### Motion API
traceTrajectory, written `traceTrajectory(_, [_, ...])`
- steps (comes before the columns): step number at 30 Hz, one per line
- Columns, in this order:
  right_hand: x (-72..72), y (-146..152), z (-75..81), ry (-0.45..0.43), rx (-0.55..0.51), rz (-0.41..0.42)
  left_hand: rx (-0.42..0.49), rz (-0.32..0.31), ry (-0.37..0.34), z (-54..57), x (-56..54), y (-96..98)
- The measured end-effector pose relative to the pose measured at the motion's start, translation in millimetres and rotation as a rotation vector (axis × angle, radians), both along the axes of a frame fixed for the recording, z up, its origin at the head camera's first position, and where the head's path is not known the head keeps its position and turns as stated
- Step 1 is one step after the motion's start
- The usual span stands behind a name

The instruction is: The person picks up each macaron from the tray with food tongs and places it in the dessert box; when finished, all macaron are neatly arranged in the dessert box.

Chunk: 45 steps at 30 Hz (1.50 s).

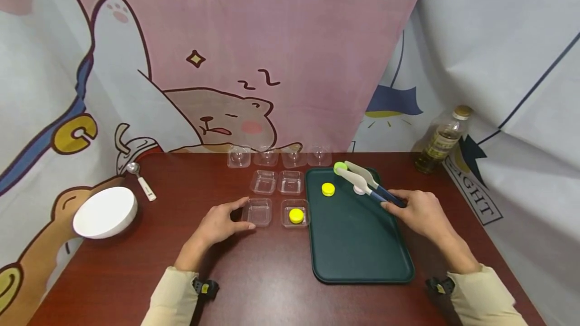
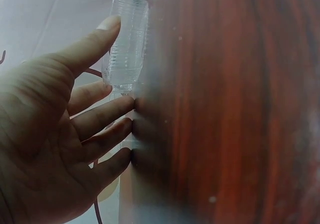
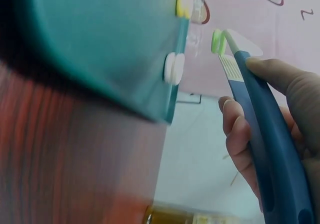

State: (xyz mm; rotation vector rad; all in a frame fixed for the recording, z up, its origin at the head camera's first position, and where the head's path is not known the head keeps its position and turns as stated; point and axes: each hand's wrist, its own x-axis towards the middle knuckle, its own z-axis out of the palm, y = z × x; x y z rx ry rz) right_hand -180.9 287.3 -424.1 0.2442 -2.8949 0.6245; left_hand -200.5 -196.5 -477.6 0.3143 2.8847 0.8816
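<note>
My right hand grips tongs with blue handles and pale tips. Between those tips is a green macaron, raised above the far end of the dark green tray. A yellow macaron and a whitish one lie on the tray, the latter partly behind the tongs in the head view. With thumb and index finger at its two left corners, my left hand holds a clear plastic box on the table. Another clear box beside it contains a yellow macaron.
Two more clear boxes stand behind, and several domed clear lids line the table's back edge. At left are a white bowl and a metal scoop. A capped bottle stands at the back right.
</note>
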Motion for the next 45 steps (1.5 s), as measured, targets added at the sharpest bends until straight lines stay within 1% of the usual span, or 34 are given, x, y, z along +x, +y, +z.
traceTrajectory(6, [3.9, -15.3, 6.0, -0.013, 0.003, 0.037, 0.01, 0.006, -0.014, 1.3, 0.9, -0.2])
traceTrajectory(13, [4.6, -37.8, 8.7, -0.023, -0.018, 0.084, 0.007, 0.015, 0.007, 3.0, 0.6, 0.7])
traceTrajectory(19, [6.0, -54.2, 6.0, -0.008, -0.044, 0.118, 0.023, -0.009, 0.006, 2.7, -3.1, 4.7])
traceTrajectory(26, [8.5, -72.9, 1.4, -0.01, -0.049, 0.211, 0.028, 0.004, -0.01, 3.4, -2.8, 4.4])
traceTrajectory(34, [13.1, -93.1, 3.0, -0.013, -0.023, 0.268, 0.031, 0.007, -0.022, 5.1, -2.8, 4.7])
traceTrajectory(40, [13.1, -109.5, 3.8, -0.008, -0.01, 0.305, 0.015, 0.012, -0.029, 7.5, -2.7, 3.6])
traceTrajectory(45, [14.1, -119.8, 1.6, -0.037, -0.015, 0.334, 0.002, 0.015, -0.036, 8.6, -2.0, 2.7])
